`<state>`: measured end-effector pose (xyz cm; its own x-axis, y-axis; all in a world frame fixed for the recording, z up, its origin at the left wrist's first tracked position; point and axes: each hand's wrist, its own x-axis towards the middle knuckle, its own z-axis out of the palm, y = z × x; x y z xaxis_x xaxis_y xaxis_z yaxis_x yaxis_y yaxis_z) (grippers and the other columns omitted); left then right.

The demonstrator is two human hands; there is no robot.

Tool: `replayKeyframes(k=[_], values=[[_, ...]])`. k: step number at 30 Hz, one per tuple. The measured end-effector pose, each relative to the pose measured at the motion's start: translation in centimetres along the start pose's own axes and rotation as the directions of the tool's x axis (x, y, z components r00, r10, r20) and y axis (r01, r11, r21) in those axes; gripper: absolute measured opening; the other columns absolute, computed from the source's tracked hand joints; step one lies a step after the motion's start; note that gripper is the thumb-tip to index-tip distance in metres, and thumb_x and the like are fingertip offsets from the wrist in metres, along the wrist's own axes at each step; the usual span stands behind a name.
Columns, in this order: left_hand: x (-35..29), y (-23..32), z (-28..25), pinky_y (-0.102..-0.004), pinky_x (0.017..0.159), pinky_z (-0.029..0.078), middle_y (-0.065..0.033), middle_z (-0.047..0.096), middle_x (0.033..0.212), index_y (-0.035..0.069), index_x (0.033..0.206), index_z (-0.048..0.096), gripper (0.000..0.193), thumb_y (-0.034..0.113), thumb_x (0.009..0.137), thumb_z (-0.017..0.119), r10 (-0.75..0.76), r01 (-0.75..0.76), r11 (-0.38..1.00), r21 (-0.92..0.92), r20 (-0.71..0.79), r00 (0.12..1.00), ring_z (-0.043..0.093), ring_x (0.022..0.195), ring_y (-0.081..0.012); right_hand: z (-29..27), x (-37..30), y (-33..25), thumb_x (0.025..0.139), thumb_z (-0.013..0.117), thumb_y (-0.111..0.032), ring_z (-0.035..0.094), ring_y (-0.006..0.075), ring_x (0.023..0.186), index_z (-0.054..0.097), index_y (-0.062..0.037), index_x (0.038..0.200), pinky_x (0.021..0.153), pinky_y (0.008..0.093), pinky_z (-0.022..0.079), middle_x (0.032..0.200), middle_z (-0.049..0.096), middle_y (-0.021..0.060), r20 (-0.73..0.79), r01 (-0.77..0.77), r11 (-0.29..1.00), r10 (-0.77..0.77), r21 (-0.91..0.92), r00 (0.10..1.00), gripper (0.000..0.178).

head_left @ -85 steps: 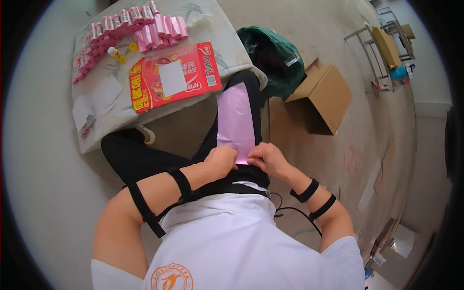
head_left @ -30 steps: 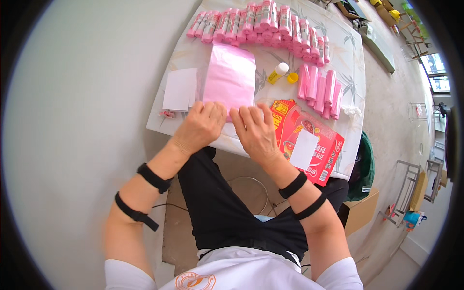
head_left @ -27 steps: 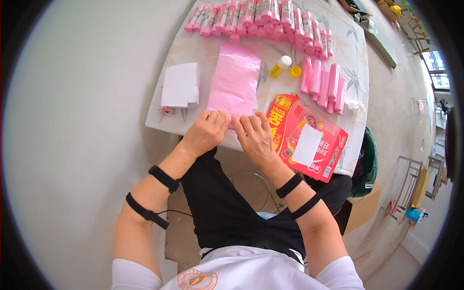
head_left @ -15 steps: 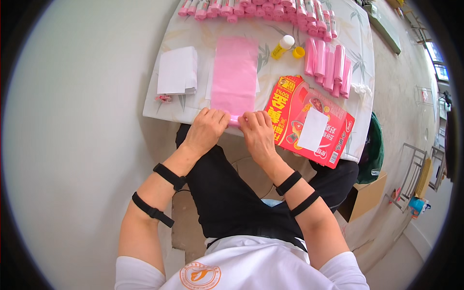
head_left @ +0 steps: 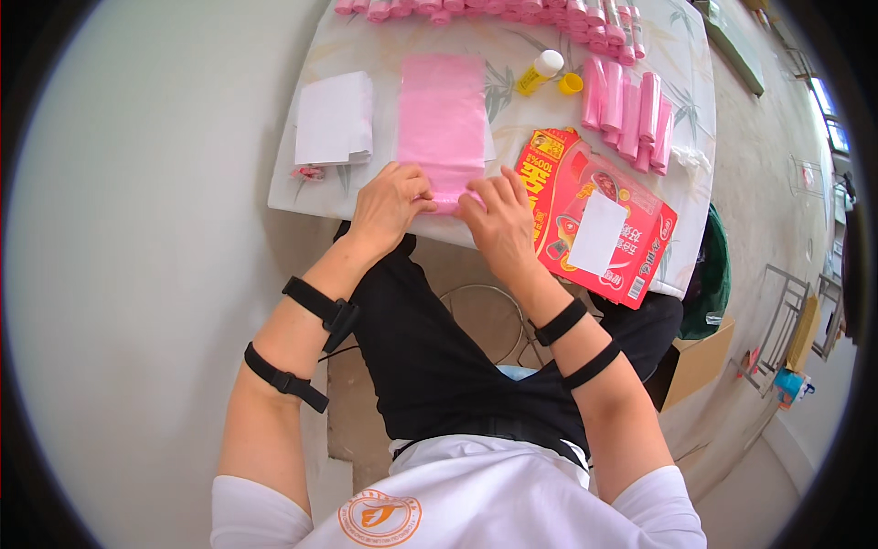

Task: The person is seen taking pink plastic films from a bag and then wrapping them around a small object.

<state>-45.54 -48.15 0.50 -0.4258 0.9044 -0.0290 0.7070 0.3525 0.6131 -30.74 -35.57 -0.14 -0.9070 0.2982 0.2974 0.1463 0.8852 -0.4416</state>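
Observation:
A long pink plastic sheet [head_left: 442,110] lies flat on the table, running away from me. Its near end is gathered into a narrow roll [head_left: 445,203] close to the table's front edge. My left hand [head_left: 391,203] pinches the left end of that roll, thumb and fingers together. On the right end, my right hand [head_left: 498,215] presses with thumb and forefinger, while its other fingers lift and spread a little. White paper [head_left: 489,146] shows from under the sheet's right side.
Left of the sheet sits folded white paper [head_left: 334,119]. Rightward are a yellow tube with a white top [head_left: 540,73], its yellow cap [head_left: 571,84], several pink rolls [head_left: 629,119] and red printed cardboard [head_left: 572,178] bearing a white slip [head_left: 599,233]. Labelled pink rolls [head_left: 512,9] line the far side.
The view has shifted slightly, so the table sits higher in the picture. Both hands remain at the rolled end; the fingers of my right hand have spread apart more.

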Motion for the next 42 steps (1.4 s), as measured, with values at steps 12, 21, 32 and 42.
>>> replayKeyframes(k=[12, 21, 32, 42], values=[[1.1, 2.0, 0.0, -0.0361, 0.081, 0.041, -0.0027, 0.061, 0.085, 0.01, 0.078, 0.068, 0.014, 0.02, 0.07, 0.073, 0.334, -0.226, 0.859, 0.46, -0.166, 0.928, 0.055, 0.085, -0.0197, 0.8, 1.2, 0.4, 0.07, 0.056, -0.009, 0.054, 0.0261, 0.088, 0.059, 0.003, 0.082, 0.097, 0.0407, 0.041, 0.08, 0.054, 0.0109, 0.123, 0.12, 0.985, -0.104, -0.127, 0.987, 0.017], [1.6, 0.2, 0.5, -0.0343, 0.08, 0.043, -0.0047, 0.059, 0.077, 0.008, 0.076, 0.063, 0.013, 0.01, 0.067, 0.072, 0.226, -0.208, 0.929, 0.305, -0.025, 0.974, 0.057, 0.082, -0.022, -0.6, 0.7, 1.2, 0.068, 0.071, -0.01, 0.056, 0.0271, 0.09, 0.064, -0.0064, 0.089, 0.085, 0.0406, 0.044, 0.086, 0.061, 0.007, -0.2, -0.233, 0.959, 0.263, 0.163, 0.944, 0.022], [2.5, 0.1, -0.2, -0.0356, 0.079, 0.044, -0.0058, 0.059, 0.077, 0.007, 0.081, 0.067, 0.017, 0.016, 0.068, 0.075, 0.206, -0.167, 0.945, 0.279, -0.114, 0.972, 0.058, 0.08, -0.0249, 2.0, 2.8, 1.9, 0.067, 0.066, -0.012, 0.053, 0.0256, 0.089, 0.059, -0.0014, 0.09, 0.084, 0.0367, 0.042, 0.086, 0.056, 0.0082, 0.048, 0.209, 0.973, -0.205, -0.099, 0.978, 0.027], [-5.0, 8.5, 1.8, -0.0288, 0.079, 0.05, -0.0053, 0.065, 0.101, -0.001, 0.109, 0.062, 0.031, 0.026, 0.094, 0.061, -0.779, 0.251, 0.037, -0.967, 0.129, 0.614, 0.062, 0.089, -0.0128, -1.5, 2.2, -3.1, 0.074, 0.061, -0.008, 0.054, 0.0279, 0.085, 0.058, -0.0009, 0.092, 0.077, 0.0389, 0.042, 0.087, 0.056, 0.0117, -0.077, -0.034, 0.999, 0.036, 0.024, 0.996, 0.02]])
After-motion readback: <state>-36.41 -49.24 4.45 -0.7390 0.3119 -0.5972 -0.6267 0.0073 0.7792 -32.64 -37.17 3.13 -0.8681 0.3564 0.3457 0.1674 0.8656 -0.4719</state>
